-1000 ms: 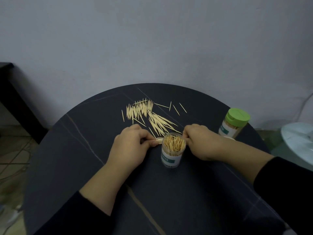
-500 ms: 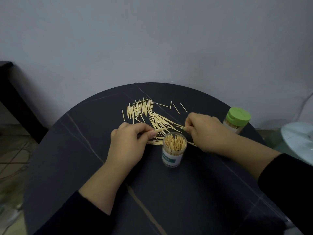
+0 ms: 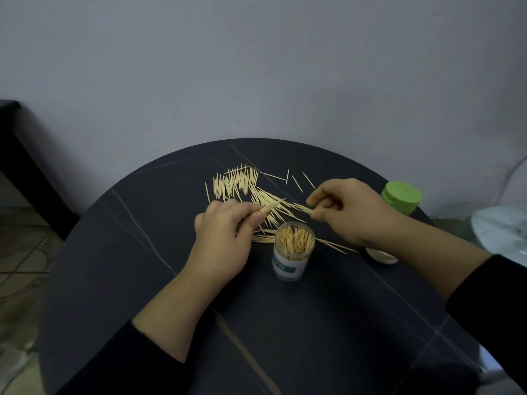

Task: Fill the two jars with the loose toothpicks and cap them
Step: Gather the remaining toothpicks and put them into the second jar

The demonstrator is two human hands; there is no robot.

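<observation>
Your left hand (image 3: 225, 238) pinches a small bundle of pale wooden toothpicks (image 3: 271, 206) between thumb and curled fingers (image 3: 258, 216). The tips angle up and away from the round dark stone-look counter (image 3: 285, 337), which looks like a way to square the sticks up before they go in. Your right hand (image 3: 350, 212) grips a second small bundle (image 3: 302, 208) at its near end, with the points facing your left hand. You seem to be using both hands so that each load goes in parallel rather than crossed. The open clear plastic jar with the white-and-teal label (image 3: 291, 252) stands upright just in front of both hands. It is uncapped and already packed close to the rim, so either bundle has only a short drop to make. The scattered heap of loose toothpicks (image 3: 242, 183) lies beyond the jar, within reach of both hands, and a few strays sit beside the jar's base. The second jar, with its light green cap (image 3: 400, 199) on, stands apart at the right edge, behind your right wrist. I judge that one finished, with filling and capping of the open jar left to do.
</observation>
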